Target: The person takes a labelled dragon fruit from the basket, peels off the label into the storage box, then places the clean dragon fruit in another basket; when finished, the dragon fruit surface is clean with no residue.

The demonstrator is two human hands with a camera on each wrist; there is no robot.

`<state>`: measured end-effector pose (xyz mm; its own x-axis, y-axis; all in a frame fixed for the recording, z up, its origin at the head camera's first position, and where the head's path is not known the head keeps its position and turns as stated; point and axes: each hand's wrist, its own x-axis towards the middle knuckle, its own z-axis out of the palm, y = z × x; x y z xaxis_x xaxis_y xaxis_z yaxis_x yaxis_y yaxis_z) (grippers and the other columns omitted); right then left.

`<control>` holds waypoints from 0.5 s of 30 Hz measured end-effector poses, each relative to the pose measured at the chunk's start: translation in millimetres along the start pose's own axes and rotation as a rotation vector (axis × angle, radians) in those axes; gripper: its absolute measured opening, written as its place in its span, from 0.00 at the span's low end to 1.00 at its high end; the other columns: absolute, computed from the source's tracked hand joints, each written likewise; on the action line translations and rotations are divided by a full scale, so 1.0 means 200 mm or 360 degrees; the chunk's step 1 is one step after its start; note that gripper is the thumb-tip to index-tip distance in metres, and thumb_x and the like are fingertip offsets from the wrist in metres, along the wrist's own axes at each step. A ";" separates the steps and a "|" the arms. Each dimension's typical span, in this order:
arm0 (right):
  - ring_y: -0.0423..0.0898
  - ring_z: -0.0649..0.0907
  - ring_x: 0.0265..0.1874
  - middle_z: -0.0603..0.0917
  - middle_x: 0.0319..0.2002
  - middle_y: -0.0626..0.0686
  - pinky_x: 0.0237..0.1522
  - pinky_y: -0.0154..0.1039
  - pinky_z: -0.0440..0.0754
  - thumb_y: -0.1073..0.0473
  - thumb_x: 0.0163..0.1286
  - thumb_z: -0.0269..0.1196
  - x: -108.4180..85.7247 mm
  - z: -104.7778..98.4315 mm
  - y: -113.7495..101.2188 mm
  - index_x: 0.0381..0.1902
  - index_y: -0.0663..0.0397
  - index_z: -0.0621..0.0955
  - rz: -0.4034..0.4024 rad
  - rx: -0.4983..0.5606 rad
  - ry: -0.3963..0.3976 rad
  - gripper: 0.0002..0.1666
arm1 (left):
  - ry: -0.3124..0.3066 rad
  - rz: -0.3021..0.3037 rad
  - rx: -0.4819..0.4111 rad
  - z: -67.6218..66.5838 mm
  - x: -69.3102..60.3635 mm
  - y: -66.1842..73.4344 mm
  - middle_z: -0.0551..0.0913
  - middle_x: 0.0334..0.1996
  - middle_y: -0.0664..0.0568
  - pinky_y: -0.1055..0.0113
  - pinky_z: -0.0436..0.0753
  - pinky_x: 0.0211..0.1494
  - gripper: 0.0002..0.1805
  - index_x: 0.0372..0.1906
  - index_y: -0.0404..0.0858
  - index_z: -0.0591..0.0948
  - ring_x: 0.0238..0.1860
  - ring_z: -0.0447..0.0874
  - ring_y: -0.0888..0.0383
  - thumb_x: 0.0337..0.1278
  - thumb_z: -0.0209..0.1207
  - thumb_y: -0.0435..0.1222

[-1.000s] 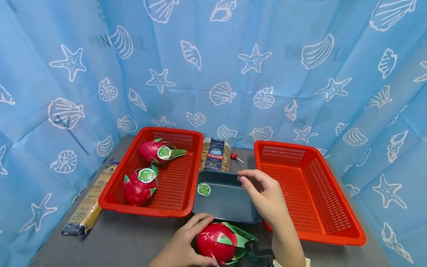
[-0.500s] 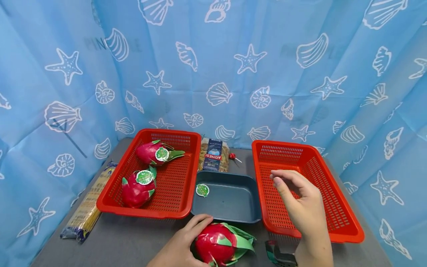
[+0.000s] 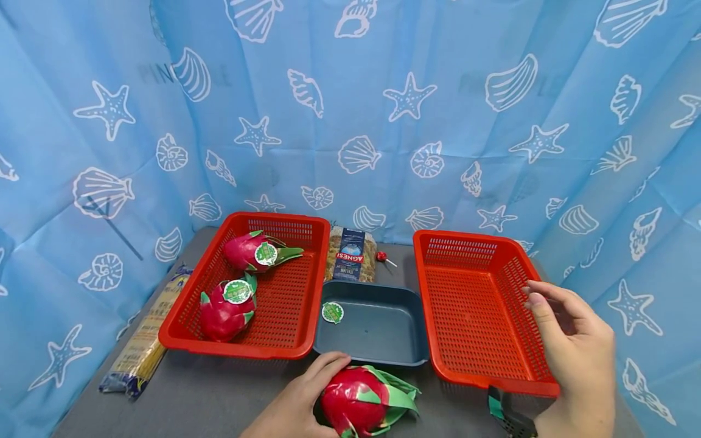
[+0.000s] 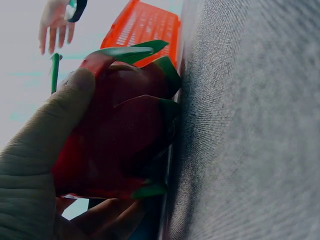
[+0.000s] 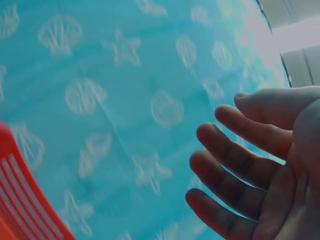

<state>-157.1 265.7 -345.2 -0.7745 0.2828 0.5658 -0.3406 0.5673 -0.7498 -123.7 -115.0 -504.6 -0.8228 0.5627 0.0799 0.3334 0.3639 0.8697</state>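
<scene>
My left hand grips a red dragon fruit with green leaf tips, on the grey table in front of a dark blue tray. In the left wrist view the thumb lies along one side of the dragon fruit and the fingers curl beneath it. A round green-and-white sticker shows inside the tray at its left. Over the right rim of the right red basket, my right hand holds nothing. Its fingers are loosely bent and apart in the right wrist view.
Two dragon fruits with round stickers lie in the left red basket. A long pasta packet lies left of it. Behind the tray are an AGNESI bag and a red lollipop. A blue shell-print curtain hangs around.
My right hand has moved right, from above the tray across the right basket to its far side. The left hand stays on the dragon fruit. The view has shifted slightly.
</scene>
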 end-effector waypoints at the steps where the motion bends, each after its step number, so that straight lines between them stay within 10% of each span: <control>1: 0.35 0.86 0.37 0.87 0.43 0.40 0.40 0.20 0.79 0.70 0.72 0.64 0.00 -0.02 0.02 0.55 0.64 0.85 0.0055 -0.0018 0.0027 0.15 | -0.0002 -0.0003 -0.0003 0.00 0.00 0.00 0.65 0.71 0.56 0.67 0.84 0.50 0.51 0.77 0.50 0.64 0.67 0.68 0.50 0.49 0.76 0.55; 15: 0.22 0.79 0.36 0.77 0.40 0.21 0.31 0.22 0.79 0.52 0.77 0.62 0.00 -0.31 0.44 0.70 0.51 0.77 0.0721 -0.0145 -0.0255 0.27 | -0.0006 -0.0109 -0.0080 0.01 0.00 0.00 0.64 0.71 0.59 0.68 0.84 0.48 0.47 0.74 0.56 0.67 0.68 0.67 0.47 0.48 0.77 0.52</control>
<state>-153.7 363.3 -389.9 -0.9087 0.3985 0.1244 0.0922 0.4823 -0.8711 -122.8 -112.6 -504.9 -0.8412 0.5405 0.0175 0.2526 0.3641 0.8964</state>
